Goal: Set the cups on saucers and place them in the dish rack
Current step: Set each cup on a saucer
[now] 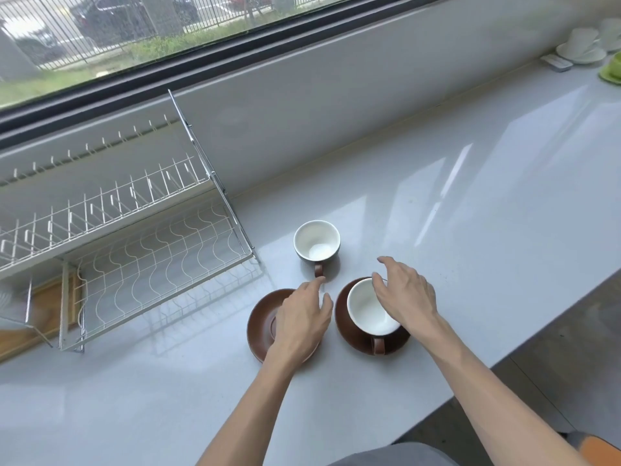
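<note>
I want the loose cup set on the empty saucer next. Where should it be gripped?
Judging by its pose, take the loose cup by its brown handle, which points toward the person, coming from the near side with the left hand, whose fingertips already reach toward it.

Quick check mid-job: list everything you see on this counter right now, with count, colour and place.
cup on counter: 1, white inside, dark outside, brown handle, standing on the bare counter right of the rack.
cup on saucer: 1, white inside, brown handle, on the right saucer.
right saucer: 1, brown, under that cup.
left saucer: 1, brown, no cup on it, partly under the left hand.
dish rack: 1, white wire, two tiers, left.
far crockery: white cups and saucers, one green piece, far right corner; count unclear.
left hand: open, over the left saucer.
right hand: open, at the saucered cup's rim.
</note>
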`<state>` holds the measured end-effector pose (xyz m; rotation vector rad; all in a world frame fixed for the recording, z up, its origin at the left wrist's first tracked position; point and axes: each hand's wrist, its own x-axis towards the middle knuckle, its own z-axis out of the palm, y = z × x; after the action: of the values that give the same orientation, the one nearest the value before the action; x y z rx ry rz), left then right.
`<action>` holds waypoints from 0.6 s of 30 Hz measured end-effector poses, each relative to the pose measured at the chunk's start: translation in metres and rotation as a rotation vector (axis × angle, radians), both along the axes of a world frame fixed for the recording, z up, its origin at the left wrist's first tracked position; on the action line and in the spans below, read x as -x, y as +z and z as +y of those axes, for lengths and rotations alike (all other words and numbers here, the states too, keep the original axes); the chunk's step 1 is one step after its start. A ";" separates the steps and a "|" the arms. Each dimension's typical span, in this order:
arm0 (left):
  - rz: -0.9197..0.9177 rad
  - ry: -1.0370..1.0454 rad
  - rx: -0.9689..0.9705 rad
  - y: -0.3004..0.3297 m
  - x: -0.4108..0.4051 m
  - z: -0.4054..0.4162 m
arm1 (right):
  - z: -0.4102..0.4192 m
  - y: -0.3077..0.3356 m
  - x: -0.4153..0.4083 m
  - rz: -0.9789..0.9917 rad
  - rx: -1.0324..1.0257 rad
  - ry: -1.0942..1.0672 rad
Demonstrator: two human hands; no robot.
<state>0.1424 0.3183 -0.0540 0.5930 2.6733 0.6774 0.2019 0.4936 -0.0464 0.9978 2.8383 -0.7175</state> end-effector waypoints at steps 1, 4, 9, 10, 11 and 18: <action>0.068 -0.020 0.034 0.000 0.004 -0.002 | -0.002 0.000 0.006 0.022 -0.014 0.029; 0.219 -0.064 0.116 -0.003 0.017 -0.004 | -0.006 -0.007 0.022 0.074 -0.094 0.137; 0.333 -0.081 0.147 -0.012 0.034 -0.002 | -0.013 -0.013 0.047 0.109 -0.169 0.225; 0.338 -0.076 0.138 -0.012 0.037 -0.001 | -0.014 -0.013 0.052 0.113 -0.167 0.236; 0.339 -0.072 0.131 -0.013 0.041 0.001 | -0.014 -0.014 0.056 0.117 -0.169 0.249; 0.250 -0.029 0.128 -0.015 0.068 0.017 | -0.015 -0.017 0.088 0.126 -0.101 0.270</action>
<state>0.0742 0.3353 -0.0692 0.7223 2.9040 0.4444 0.1143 0.4787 -0.0630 0.5776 3.0599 -0.6359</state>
